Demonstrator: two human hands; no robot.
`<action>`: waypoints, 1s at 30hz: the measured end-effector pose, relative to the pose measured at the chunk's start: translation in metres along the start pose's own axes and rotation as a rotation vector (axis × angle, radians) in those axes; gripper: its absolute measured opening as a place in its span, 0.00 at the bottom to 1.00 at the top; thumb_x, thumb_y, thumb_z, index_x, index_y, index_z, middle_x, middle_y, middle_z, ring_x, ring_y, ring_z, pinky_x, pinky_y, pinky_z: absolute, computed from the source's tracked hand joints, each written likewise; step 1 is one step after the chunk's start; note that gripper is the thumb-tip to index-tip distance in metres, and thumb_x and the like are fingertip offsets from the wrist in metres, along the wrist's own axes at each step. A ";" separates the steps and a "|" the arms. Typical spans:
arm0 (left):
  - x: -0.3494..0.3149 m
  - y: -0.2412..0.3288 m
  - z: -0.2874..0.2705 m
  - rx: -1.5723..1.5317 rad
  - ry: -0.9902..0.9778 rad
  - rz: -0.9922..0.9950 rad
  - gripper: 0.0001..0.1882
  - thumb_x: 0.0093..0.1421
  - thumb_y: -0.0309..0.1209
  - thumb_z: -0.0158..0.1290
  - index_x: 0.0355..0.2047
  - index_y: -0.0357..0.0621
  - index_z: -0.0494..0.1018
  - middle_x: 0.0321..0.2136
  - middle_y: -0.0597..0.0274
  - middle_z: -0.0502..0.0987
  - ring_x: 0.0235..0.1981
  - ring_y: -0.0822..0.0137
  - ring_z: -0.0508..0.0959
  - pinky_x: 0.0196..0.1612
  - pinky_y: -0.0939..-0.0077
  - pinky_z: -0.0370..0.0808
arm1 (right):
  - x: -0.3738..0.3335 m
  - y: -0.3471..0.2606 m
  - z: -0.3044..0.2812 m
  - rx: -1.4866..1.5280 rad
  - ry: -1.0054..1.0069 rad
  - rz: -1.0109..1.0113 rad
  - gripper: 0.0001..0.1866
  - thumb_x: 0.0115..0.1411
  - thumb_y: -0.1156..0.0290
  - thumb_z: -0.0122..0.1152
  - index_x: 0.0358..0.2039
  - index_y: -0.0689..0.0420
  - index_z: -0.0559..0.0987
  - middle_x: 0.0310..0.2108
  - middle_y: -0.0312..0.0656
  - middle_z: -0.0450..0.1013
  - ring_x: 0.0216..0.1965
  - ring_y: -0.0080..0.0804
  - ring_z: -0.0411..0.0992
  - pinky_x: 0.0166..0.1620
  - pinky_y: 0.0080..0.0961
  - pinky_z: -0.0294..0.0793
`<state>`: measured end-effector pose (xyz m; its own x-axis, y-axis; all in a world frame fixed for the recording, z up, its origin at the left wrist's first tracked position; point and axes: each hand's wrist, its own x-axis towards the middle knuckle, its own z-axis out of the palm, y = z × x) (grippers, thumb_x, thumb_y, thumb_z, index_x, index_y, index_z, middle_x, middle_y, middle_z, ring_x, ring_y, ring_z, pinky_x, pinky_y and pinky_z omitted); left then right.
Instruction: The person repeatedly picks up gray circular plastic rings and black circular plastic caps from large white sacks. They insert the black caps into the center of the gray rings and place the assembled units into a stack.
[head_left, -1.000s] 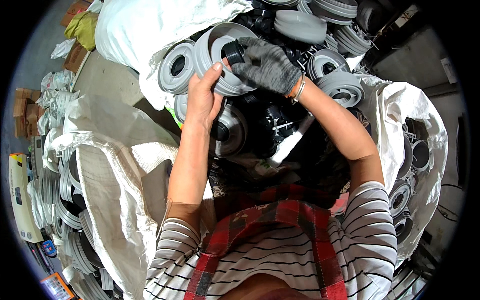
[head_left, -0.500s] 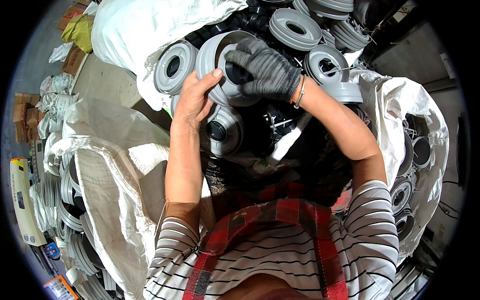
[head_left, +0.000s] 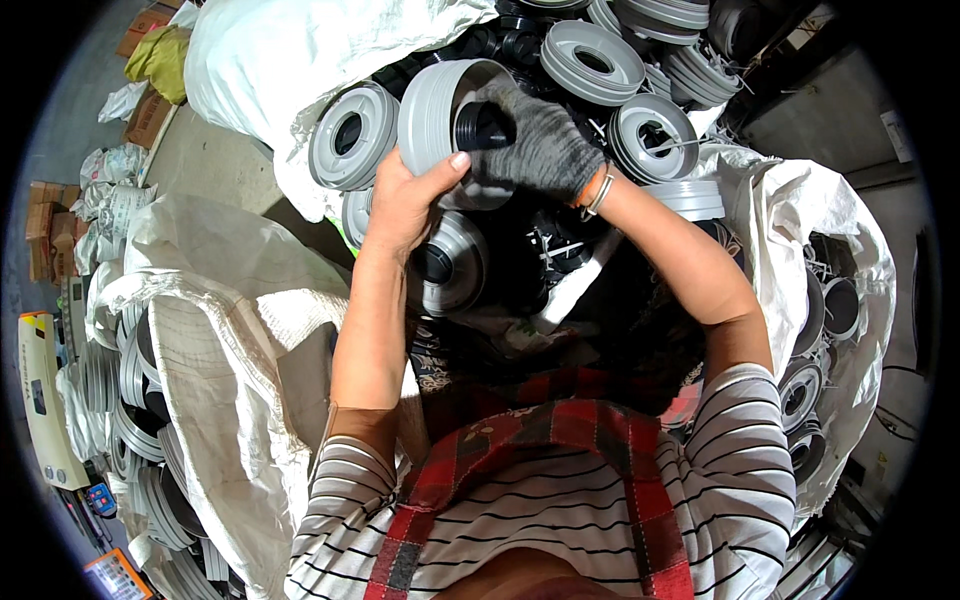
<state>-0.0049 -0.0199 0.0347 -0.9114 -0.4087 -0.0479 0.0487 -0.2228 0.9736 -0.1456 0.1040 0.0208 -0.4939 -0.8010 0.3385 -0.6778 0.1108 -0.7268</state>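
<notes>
My bare left hand (head_left: 402, 208) grips a round grey plastic part (head_left: 428, 118) from below left, its thumb over the lower rim. The part is tilted, so its ridged outer wall and part of its hollow inside show. A black threaded ring (head_left: 482, 126) sits in the middle of the hollow. Wearing a grey striped knit glove, my right hand (head_left: 545, 145) curls round the ring's right side, its fingertips partly hidden. Just beneath, another grey part with a black centre (head_left: 458, 262) rests near my lap. To the left lies a similar grey ring-shaped part (head_left: 335, 155).
More grey round parts (head_left: 592, 62) are heaped ahead, among black pieces. A white sack (head_left: 300, 60) lies at the far left. Open woven sacks stand on the left (head_left: 215, 300) and right (head_left: 865, 230), with grey parts in or beside them. A yellowish weighing device (head_left: 50, 405) is at far left.
The grey part has been turned, showing more of its outer wall. My left thumb has shifted right along the rim, and my gloved fingers have moved to the black ring's right side.
</notes>
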 end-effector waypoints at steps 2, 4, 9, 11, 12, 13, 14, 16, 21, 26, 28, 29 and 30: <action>0.000 0.004 0.000 -0.137 -0.007 -0.045 0.24 0.51 0.29 0.58 0.47 0.32 0.67 0.38 0.57 0.75 0.37 0.69 0.75 0.43 0.75 0.73 | -0.005 0.008 0.005 -0.170 -0.010 -0.147 0.38 0.42 0.51 0.67 0.50 0.61 0.68 0.47 0.53 0.69 0.48 0.47 0.69 0.50 0.34 0.69; 0.001 0.007 -0.007 -0.143 -0.045 -0.107 0.24 0.52 0.29 0.58 0.47 0.31 0.66 0.39 0.56 0.75 0.38 0.68 0.75 0.43 0.73 0.73 | -0.007 0.010 0.007 -0.294 -0.049 -0.262 0.35 0.44 0.55 0.65 0.50 0.59 0.68 0.48 0.53 0.67 0.49 0.48 0.68 0.51 0.34 0.68; 0.002 0.007 -0.018 -0.146 -0.069 -0.208 0.24 0.56 0.31 0.54 0.50 0.31 0.64 0.41 0.54 0.74 0.40 0.65 0.76 0.44 0.71 0.75 | -0.009 0.001 0.003 -0.427 -0.152 -0.502 0.26 0.48 0.64 0.60 0.49 0.53 0.69 0.49 0.52 0.65 0.48 0.50 0.67 0.51 0.39 0.68; 0.002 0.007 -0.017 -0.144 -0.095 -0.187 0.24 0.56 0.31 0.55 0.50 0.30 0.64 0.41 0.53 0.74 0.40 0.65 0.76 0.45 0.70 0.75 | -0.012 0.007 0.006 -0.414 -0.122 -0.535 0.26 0.47 0.64 0.61 0.49 0.51 0.70 0.50 0.51 0.65 0.47 0.50 0.68 0.51 0.39 0.68; 0.002 0.008 -0.017 -0.143 -0.108 -0.176 0.24 0.56 0.31 0.55 0.49 0.30 0.64 0.41 0.53 0.74 0.40 0.65 0.76 0.45 0.69 0.75 | -0.012 0.009 0.007 -0.391 -0.133 -0.516 0.26 0.45 0.66 0.62 0.48 0.49 0.70 0.50 0.51 0.65 0.47 0.49 0.68 0.51 0.40 0.67; 0.002 0.009 -0.016 -0.160 -0.097 -0.176 0.23 0.55 0.30 0.56 0.48 0.31 0.65 0.40 0.54 0.75 0.39 0.66 0.76 0.44 0.71 0.75 | -0.012 0.008 0.006 -0.360 -0.109 -0.522 0.27 0.45 0.65 0.63 0.48 0.50 0.70 0.50 0.50 0.65 0.47 0.48 0.68 0.51 0.39 0.67; 0.001 0.011 -0.014 -0.176 -0.086 -0.176 0.23 0.53 0.29 0.57 0.47 0.31 0.66 0.39 0.54 0.75 0.38 0.67 0.77 0.42 0.72 0.75 | -0.012 0.006 0.004 -0.330 -0.084 -0.528 0.28 0.44 0.64 0.64 0.48 0.50 0.70 0.50 0.50 0.66 0.47 0.48 0.68 0.51 0.39 0.67; -0.001 0.010 -0.009 -0.167 -0.062 -0.150 0.23 0.52 0.28 0.58 0.46 0.31 0.67 0.38 0.55 0.75 0.36 0.68 0.76 0.41 0.74 0.75 | -0.013 0.003 0.005 -0.211 -0.032 -0.402 0.30 0.42 0.60 0.66 0.48 0.51 0.70 0.48 0.50 0.67 0.47 0.47 0.69 0.51 0.38 0.68; -0.006 0.002 0.011 -0.119 0.029 -0.016 0.18 0.50 0.26 0.58 0.41 0.34 0.70 0.33 0.61 0.76 0.33 0.72 0.76 0.38 0.78 0.73 | -0.013 -0.004 0.011 -0.033 0.092 -0.029 0.35 0.39 0.51 0.67 0.47 0.56 0.70 0.41 0.51 0.71 0.44 0.46 0.70 0.48 0.35 0.70; -0.008 0.001 0.010 0.174 0.098 0.022 0.16 0.48 0.30 0.61 0.35 0.37 0.71 0.27 0.64 0.76 0.26 0.76 0.74 0.31 0.82 0.72 | 0.006 0.007 -0.001 -0.401 -0.266 -0.310 0.36 0.41 0.48 0.66 0.47 0.55 0.68 0.35 0.51 0.73 0.34 0.48 0.73 0.36 0.38 0.73; -0.008 0.001 0.010 0.165 0.116 0.068 0.21 0.44 0.33 0.64 0.35 0.35 0.70 0.28 0.61 0.76 0.27 0.71 0.75 0.32 0.79 0.72 | -0.001 0.006 0.007 0.041 0.143 -0.211 0.36 0.42 0.52 0.67 0.48 0.56 0.66 0.34 0.51 0.73 0.34 0.47 0.73 0.35 0.35 0.74; -0.009 0.004 0.014 0.382 0.096 0.173 0.22 0.44 0.33 0.64 0.37 0.34 0.70 0.29 0.60 0.76 0.28 0.69 0.75 0.34 0.77 0.72 | 0.001 0.013 0.011 -0.015 0.296 -0.341 0.33 0.44 0.53 0.66 0.47 0.57 0.67 0.35 0.50 0.73 0.35 0.46 0.73 0.36 0.33 0.74; -0.011 0.009 0.020 0.599 0.075 0.279 0.24 0.43 0.33 0.64 0.38 0.33 0.69 0.30 0.60 0.76 0.30 0.67 0.75 0.35 0.75 0.72 | 0.000 0.030 0.005 0.000 0.092 -0.419 0.29 0.48 0.55 0.63 0.47 0.57 0.68 0.36 0.50 0.72 0.37 0.45 0.73 0.38 0.31 0.74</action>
<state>-0.0030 0.0004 0.0490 -0.8654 -0.4454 0.2293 0.0229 0.4221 0.9063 -0.1633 0.1041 -0.0034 -0.2224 -0.7207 0.6566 -0.8303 -0.2131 -0.5150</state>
